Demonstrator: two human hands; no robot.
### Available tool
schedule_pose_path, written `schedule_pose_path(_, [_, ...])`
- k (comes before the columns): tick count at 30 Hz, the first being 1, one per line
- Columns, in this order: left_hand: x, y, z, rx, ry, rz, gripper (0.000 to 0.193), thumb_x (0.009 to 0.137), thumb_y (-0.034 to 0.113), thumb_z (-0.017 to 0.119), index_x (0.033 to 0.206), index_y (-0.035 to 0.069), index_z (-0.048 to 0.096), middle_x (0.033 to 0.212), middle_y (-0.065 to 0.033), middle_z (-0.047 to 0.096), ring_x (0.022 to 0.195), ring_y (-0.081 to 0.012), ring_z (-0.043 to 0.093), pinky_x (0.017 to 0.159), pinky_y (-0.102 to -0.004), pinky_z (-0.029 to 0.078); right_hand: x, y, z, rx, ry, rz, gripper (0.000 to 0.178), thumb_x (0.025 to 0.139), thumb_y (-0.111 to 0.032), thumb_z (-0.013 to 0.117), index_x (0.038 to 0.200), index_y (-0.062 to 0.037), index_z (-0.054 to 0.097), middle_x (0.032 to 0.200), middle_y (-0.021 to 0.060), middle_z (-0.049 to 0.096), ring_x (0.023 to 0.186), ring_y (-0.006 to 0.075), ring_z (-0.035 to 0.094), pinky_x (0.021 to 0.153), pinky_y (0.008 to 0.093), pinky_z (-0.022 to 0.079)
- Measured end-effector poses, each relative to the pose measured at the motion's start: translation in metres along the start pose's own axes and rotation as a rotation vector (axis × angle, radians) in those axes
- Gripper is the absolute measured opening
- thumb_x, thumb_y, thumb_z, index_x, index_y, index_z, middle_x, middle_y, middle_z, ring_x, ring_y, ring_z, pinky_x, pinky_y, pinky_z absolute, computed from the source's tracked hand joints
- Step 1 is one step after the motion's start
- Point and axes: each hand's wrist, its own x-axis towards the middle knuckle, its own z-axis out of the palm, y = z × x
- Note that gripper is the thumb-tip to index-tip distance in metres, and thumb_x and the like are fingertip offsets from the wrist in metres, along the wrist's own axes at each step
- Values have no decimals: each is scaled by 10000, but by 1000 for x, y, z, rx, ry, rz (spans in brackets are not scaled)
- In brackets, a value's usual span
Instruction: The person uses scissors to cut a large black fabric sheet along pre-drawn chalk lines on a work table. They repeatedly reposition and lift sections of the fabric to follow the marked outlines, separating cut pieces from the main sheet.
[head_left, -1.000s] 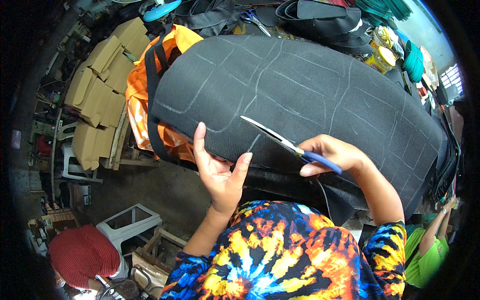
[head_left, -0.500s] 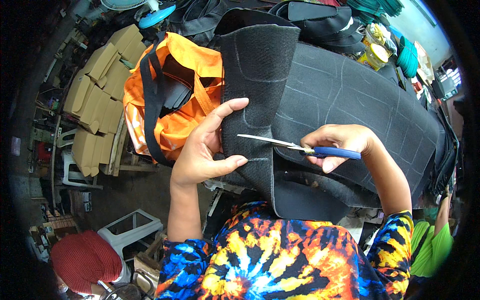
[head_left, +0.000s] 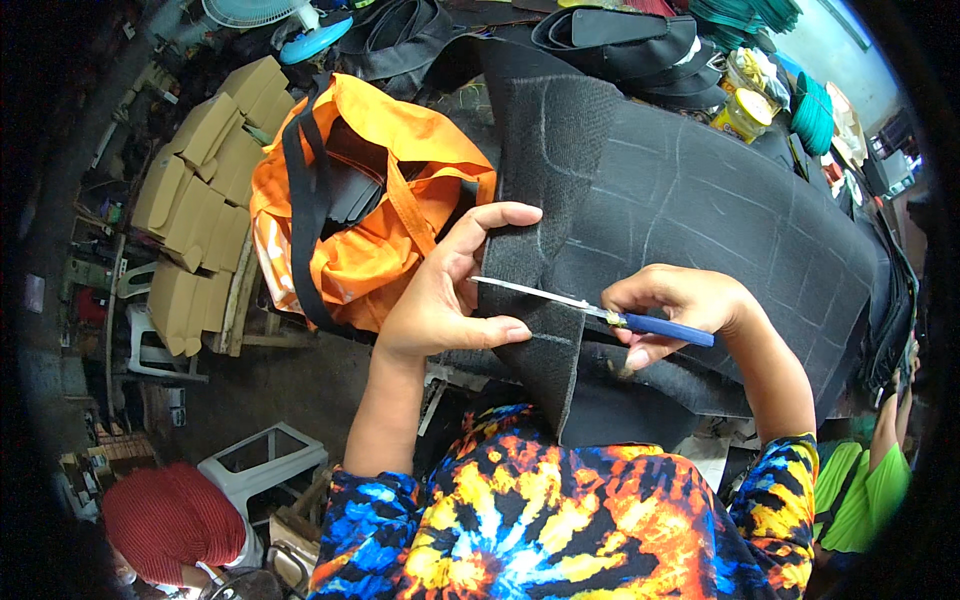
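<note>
My left hand (head_left: 425,310) grips the left edge of a folded-up flap of black textured sheet (head_left: 545,190), its thumb and index finger in front and its other fingers partly hidden. Faint chalk lines mark the flap. My right hand (head_left: 695,295) holds a pair of scissors (head_left: 665,328) by blue handles. The silver blades lie across the flap between my left thumb and index finger, and the tip reaches its left edge. Behind the flap spreads a wider part of black sheet (head_left: 690,205), chalked with a grid of outlines.
Left of the flap stands an orange bag (head_left: 345,270) with black straps and dark pieces inside. Cardboard boxes (head_left: 190,210) are stacked farther left, above a pale stool (head_left: 265,455). Black rolls (head_left: 620,45) and a yellow tub (head_left: 745,112) sit beyond. A person in green (head_left: 865,495) is at right.
My left hand and the flap have shifted to the right. The scissors' tip now lies at the flap's left edge, closer to my left hand.
</note>
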Motion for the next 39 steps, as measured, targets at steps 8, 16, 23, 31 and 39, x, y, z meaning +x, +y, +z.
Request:
schedule_pose_path(8, [-21, -52, 26, -368, 189, 66, 1225, 715, -162, 731, 1582, 116, -87, 1520, -101, 348, 1260, -167, 511, 1015, -308, 461, 0, 11, 21, 215, 137, -97, 271, 877, -117, 773, 754, -73, 535, 674, -97, 475, 646, 0, 413, 539, 220, 334])
schedule_pose_path(16, [-80, 31, -24, 460, 878, 494, 785, 935, 190, 674, 1551, 122, 192, 1115, -106, 586, 585, -61, 473, 466, -189, 408, -47, 30, 28, 367, 474, -197, 285, 811, -192, 817, 837, -52, 569, 758, -45, 537, 689, 39, 496, 607, 214, 408])
schedule_pose_path(23, [-9, 232, -154, 1020, 1104, 989, 539, 933, 111, 666, 1400, -25, 436, 995, -174, 657, 882, -206, 645, 778, -265, 495, -76, 54, 51, 457, 670, -202, 300, 803, -260, 806, 805, -49, 591, 702, 7, 568, 655, 83, 543, 601, 235, 440])
schedule_pose_path(31, [163, 153, -317, 1109, 724, 678, 489, 988, 246, 615, 1403, 23, 484, 1209, -168, 643, 1106, -218, 608, 988, -328, 448, -108, 79, 108, 560, 858, -104, 289, 824, -254, 794, 845, -54, 587, 728, -21, 565, 674, 63, 534, 612, 224, 436])
schedule_pose_path(39, [155, 80, -341, 1408, 453, 217, 557, 1008, 314, 564, 1474, 44, 423, 1441, -194, 507, 1344, -298, 475, 1110, -383, 351, -132, 115, 180, 699, 954, -34, 237, 883, -238, 768, 881, -73, 598, 776, -60, 551, 736, 40, 516, 655, 232, 427])
